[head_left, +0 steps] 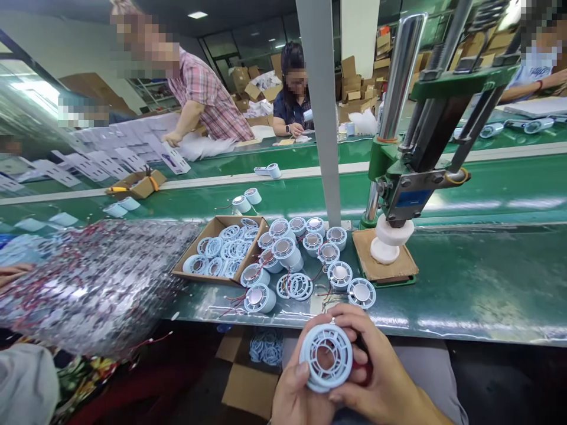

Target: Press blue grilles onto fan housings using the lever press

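Observation:
Between my two hands, in front of the bench edge, is a light blue round plastic housing (328, 381) with a spoked ring on its open face. My left hand (295, 383) wraps its left side, the thumb on the rim. My right hand (376, 369) grips the right side, fingers curled round the back. Just beyond on the bench lie loose spoked rings (300, 286) and a group of similar blue housings with silver discs, one of them a housing (361, 293) near my right fingers. Thin red wires trail among them.
A cardboard box (186, 274) of blue rings stands left of the housings. A hand press (398, 195) with white pads stands to the right. Bagged wired parts (101, 277) cover the left bench. Several people work around the green conveyor (301, 177). A box of rings (248, 392) sits below.

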`<state>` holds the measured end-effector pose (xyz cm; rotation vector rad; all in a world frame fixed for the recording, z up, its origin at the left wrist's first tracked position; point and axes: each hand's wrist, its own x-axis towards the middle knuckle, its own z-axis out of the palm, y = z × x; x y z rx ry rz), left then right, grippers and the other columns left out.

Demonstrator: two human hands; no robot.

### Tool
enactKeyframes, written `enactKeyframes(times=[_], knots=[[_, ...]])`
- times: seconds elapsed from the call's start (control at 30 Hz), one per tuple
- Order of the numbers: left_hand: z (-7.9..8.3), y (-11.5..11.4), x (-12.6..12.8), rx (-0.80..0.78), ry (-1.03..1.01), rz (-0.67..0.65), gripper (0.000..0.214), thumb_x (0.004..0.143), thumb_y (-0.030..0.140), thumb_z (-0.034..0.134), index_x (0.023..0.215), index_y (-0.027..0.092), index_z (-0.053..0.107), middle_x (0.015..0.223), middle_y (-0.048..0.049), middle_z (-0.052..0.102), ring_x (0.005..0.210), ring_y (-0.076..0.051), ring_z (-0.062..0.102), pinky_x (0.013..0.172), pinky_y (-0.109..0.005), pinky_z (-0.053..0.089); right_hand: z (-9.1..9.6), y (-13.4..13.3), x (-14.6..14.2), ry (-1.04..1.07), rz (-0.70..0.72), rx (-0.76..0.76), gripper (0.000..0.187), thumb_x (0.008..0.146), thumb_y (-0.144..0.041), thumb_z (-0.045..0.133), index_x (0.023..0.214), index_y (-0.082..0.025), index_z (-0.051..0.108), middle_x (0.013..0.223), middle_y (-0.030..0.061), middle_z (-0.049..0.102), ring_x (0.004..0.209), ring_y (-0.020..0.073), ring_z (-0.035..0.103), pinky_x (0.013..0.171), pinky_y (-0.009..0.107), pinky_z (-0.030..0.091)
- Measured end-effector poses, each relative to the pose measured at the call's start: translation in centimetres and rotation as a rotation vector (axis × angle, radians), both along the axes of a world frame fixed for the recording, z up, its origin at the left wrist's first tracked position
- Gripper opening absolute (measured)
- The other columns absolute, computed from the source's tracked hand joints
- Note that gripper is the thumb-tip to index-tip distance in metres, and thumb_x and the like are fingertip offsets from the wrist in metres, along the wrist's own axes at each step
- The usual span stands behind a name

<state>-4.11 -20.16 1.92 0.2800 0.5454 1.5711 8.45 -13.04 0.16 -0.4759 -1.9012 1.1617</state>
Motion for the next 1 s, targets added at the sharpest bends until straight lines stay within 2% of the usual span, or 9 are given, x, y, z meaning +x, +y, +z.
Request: enactKeyframes(times=[0.1,0.2,0.37,0.53,0.7,0.83,0.93,1.0], knots=[[0.1,-0.2,-0.1,0.007,0.024,-0.003,0.042,0.075,0.035,0.075,0.115,0.021,0.072,0.105,-0.0134,0.075,0.093,-0.033,0.071,0.088,-0.052,0.056,-0.2,-0.2,0.0,0.004,-0.003,0.039,0.072,0.079,-0.032,0.078,0.139,-0.029,0.039,0.132,0.0086,0.053,0.127,0.0218,0.053,0.109,0.030,0.044],[0.1,-0.3,-0.2,0.021,0.040,-0.001,0.046,0.073,0.036,0.077,0.117,0.023,0.072,0.102,-0.0114,0.075,0.092,-0.033,0.071,0.090,-0.051,0.055,-0.2,-0.2,0.0,0.013,-0.031,0.073,0.071,0.083,-0.034,0.074,0.142,-0.029,0.034,0.133,0.0089,0.052,0.127,0.0209,0.053,0.109,0.028,0.044],[-0.2,-0.3,-0.3,0.009,0.068,-0.003,0.049,0.073,0.035,0.077,0.120,0.026,0.071,0.098,-0.0100,0.075,0.090,-0.031,0.071,0.089,-0.050,0.054,0.0,-0.1,0.1,0.016,-0.040,0.096,0.061,0.086,-0.031,0.071,0.139,-0.029,0.040,0.130,0.0108,0.053,0.125,0.0235,0.056,0.102,0.029,0.051],[-0.4,-0.4,-0.2,0.012,0.105,-0.007,0.049,0.074,0.037,0.076,0.122,0.026,0.070,0.091,-0.0106,0.076,0.091,-0.031,0.071,0.091,-0.048,0.053,0.1,-0.1,0.3,-0.024,-0.021,0.069,0.058,0.083,-0.029,0.074,0.134,-0.030,0.046,0.132,0.0117,0.052,0.120,0.0254,0.061,0.091,0.028,0.056],[-0.5,-0.6,-0.1,0.020,0.098,-0.002,0.051,0.075,0.036,0.076,0.124,0.024,0.069,0.092,-0.0114,0.076,0.096,-0.033,0.070,0.093,-0.051,0.052,0.0,-0.2,0.3,-0.023,-0.048,0.108,0.060,0.081,-0.026,0.076,0.133,-0.028,0.047,0.129,0.0120,0.056,0.118,0.0253,0.062,0.095,0.030,0.055],[-0.6,-0.9,0.0,0.008,0.114,0.011,0.053,0.074,0.038,0.076,0.124,0.023,0.069,0.107,-0.0125,0.075,0.103,-0.033,0.068,0.097,-0.047,0.050,0.6,-0.2,0.5,-0.108,-0.058,0.283,0.061,0.082,-0.022,0.072,0.137,-0.031,0.048,0.137,0.0121,0.050,0.123,0.0252,0.058,0.097,0.034,0.054],[-0.9,-1.2,0.1,0.010,0.113,0.012,0.051,0.075,0.039,0.076,0.123,0.022,0.070,0.107,-0.0121,0.075,0.109,-0.033,0.066,0.105,-0.046,0.043,1.3,-0.5,0.8,-0.255,-0.068,0.430,0.058,0.080,-0.025,0.074,0.135,-0.031,0.055,0.140,0.0134,0.048,0.126,0.0300,0.054,0.101,0.041,0.052],[-1.2,-1.3,0.2,0.004,0.102,0.012,0.051,0.075,0.038,0.076,0.123,0.022,0.070,0.107,-0.0125,0.075,0.111,-0.034,0.065,0.107,-0.048,0.041,1.3,-0.9,0.9,-0.329,-0.096,0.470,0.065,0.079,-0.028,0.075,0.139,-0.030,0.052,0.140,0.0153,0.050,0.126,0.0321,0.054,0.100,0.044,0.052]])
